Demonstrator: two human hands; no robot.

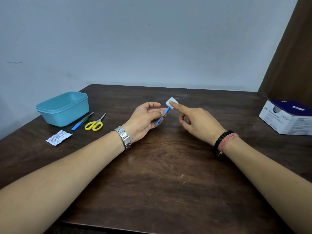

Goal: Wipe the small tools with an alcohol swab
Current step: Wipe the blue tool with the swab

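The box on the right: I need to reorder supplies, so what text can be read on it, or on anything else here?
"BD": white and purple box, front face.
"Alcohol Swabs": same face, faint.
Smaller lines on the box: too blurred to read.
Sachet near the scissors: print too small to read.

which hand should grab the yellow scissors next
Left. The left hand sits nearer the yellow scissors, though it must first put down the blue tool. The right hand pinches the swab and can keep wiping.
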